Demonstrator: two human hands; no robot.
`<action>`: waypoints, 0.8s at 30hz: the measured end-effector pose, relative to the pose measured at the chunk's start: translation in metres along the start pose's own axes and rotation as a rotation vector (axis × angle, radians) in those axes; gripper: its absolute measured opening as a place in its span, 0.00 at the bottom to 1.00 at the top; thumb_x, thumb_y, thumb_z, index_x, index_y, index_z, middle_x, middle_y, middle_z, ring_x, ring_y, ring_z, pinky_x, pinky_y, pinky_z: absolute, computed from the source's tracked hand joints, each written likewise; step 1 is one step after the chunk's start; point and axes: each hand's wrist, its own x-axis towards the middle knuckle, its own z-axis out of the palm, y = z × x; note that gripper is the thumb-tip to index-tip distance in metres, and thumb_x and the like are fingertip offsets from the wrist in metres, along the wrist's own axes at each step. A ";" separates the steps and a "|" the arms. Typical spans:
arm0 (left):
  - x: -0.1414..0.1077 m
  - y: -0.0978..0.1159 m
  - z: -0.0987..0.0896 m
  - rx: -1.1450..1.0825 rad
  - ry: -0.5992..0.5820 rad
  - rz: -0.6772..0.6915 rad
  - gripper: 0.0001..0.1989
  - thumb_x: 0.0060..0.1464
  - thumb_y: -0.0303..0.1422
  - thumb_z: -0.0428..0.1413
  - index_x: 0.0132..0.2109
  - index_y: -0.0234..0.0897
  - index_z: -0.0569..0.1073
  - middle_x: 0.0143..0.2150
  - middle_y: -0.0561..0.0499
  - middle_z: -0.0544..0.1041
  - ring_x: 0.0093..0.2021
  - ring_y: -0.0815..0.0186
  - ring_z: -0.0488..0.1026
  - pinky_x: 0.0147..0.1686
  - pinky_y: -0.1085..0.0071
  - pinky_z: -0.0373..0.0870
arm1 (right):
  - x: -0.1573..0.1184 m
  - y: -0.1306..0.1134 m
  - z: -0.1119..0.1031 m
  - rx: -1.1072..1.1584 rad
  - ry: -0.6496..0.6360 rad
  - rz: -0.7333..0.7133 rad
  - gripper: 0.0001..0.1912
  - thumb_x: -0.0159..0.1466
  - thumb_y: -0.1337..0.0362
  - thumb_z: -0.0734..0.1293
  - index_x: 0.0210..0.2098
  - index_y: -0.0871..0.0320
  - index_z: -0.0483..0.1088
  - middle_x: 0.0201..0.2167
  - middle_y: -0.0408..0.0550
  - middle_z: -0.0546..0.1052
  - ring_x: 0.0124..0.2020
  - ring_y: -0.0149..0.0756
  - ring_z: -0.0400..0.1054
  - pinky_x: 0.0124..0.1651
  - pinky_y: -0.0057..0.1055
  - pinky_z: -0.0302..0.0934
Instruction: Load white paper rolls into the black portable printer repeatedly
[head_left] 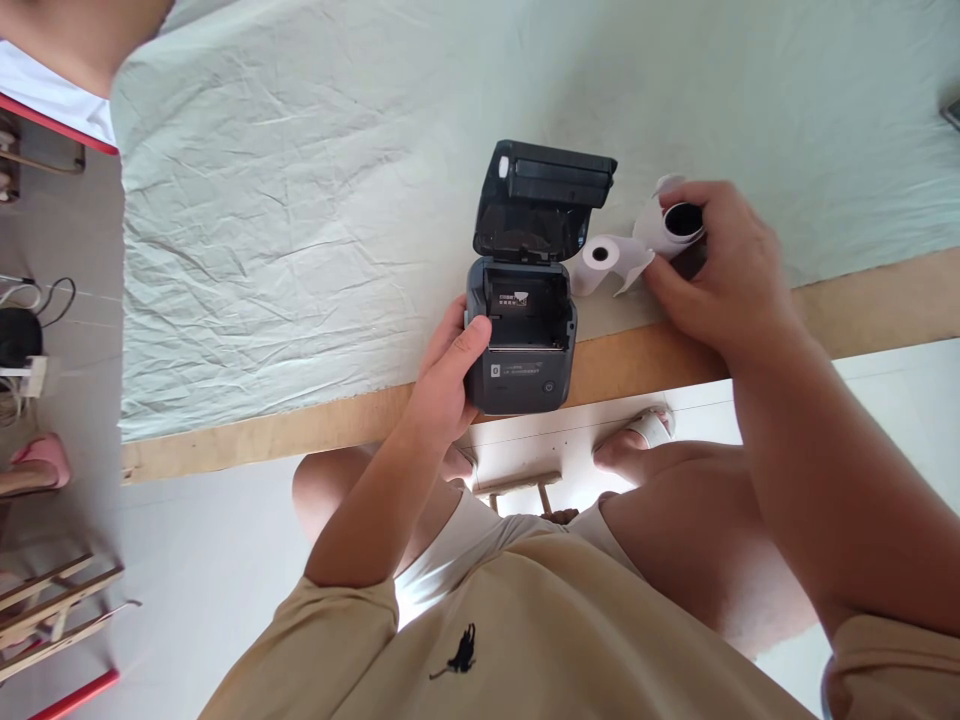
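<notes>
A dark grey portable label printer (517, 385) sits at the table's front edge, its lid (547, 185) swung up and its paper bay showing nothing inside. My left hand (450, 370) grips the printer's left side, thumb on the top rim. To the right, my right hand (724, 265) has thumb and fingers around a white paper roll (664, 230) with a wide dark core. Next to the printer stands a smaller paper roll (598, 265) with a small dark core. Loose white paper lies between the two rolls; which roll it comes from I cannot tell.
A pale green wrinkled cloth (285, 200) covers the table, with a bare wooden edge (270, 425) in front. Another person's arm (82, 35) reaches in at the upper left. On the left are wooden stools (56, 605) and cables (22, 290). A dark object (951, 112) lies far right.
</notes>
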 end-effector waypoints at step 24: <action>0.000 -0.001 -0.003 0.026 -0.011 -0.001 0.29 0.59 0.60 0.75 0.53 0.44 0.83 0.50 0.46 0.92 0.64 0.42 0.89 0.58 0.53 0.90 | -0.001 0.005 0.001 0.053 0.073 0.101 0.41 0.58 0.77 0.73 0.69 0.46 0.76 0.54 0.56 0.85 0.43 0.44 0.79 0.47 0.44 0.76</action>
